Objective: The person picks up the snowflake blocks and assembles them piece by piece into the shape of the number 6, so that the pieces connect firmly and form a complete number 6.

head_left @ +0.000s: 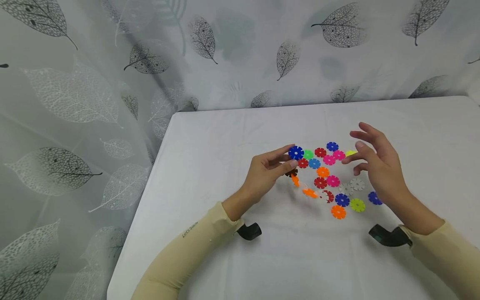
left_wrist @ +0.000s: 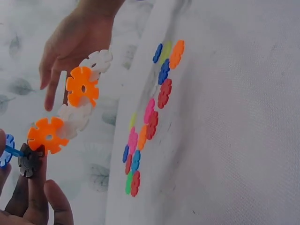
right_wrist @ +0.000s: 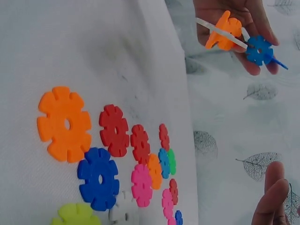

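My left hand [head_left: 262, 175] pinches a dark blue snowflake disc [head_left: 291, 150] at one end of a chain of linked plastic discs. Next to the blue one comes a dark, nearly black disc [left_wrist: 29, 161], then an orange disc [left_wrist: 40, 133] alternating with clear white ones [left_wrist: 77, 119]. This chain hangs above the table, slanting down toward the right in the head view. On the other side, my right hand [head_left: 386, 171] hovers over the loose discs with spread, slightly bent fingers and nothing in them. A dark blue disc [head_left: 375, 198] lies beside its wrist.
Several loose discs lie flat between the hands, among them a pink disc [head_left: 333, 177], an orange disc [head_left: 335, 215], a yellow-green disc [head_left: 354, 207] and clear ones [head_left: 354, 187]. They rest on a white-covered table [head_left: 210, 158]. Leaf-patterned curtains [head_left: 232, 50] hang behind and at the left.
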`<state>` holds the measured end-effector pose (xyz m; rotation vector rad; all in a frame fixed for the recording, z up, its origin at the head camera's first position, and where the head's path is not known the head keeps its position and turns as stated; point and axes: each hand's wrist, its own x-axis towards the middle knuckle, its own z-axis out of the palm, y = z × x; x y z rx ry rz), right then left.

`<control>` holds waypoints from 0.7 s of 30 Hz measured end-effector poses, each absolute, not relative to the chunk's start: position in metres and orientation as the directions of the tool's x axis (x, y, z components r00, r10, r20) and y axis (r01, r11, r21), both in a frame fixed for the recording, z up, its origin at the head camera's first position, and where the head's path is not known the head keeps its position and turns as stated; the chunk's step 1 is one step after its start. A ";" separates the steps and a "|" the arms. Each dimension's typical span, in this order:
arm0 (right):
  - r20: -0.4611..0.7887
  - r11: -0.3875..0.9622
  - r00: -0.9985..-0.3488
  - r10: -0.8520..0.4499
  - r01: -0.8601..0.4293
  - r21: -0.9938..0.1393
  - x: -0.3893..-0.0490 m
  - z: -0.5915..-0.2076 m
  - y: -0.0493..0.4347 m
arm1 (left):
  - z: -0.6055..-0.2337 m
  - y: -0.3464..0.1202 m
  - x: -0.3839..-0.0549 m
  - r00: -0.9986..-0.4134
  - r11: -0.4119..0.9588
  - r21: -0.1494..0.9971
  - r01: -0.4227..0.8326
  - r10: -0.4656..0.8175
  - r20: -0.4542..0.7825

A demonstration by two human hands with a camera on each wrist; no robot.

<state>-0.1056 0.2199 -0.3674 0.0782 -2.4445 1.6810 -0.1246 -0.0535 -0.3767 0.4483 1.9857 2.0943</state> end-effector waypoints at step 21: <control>-0.252 0.830 -0.953 -0.171 -0.001 -0.558 -0.120 -0.384 0.270 | -0.378 -0.055 -0.126 -0.951 -0.042 0.996 0.075 0.297 0.084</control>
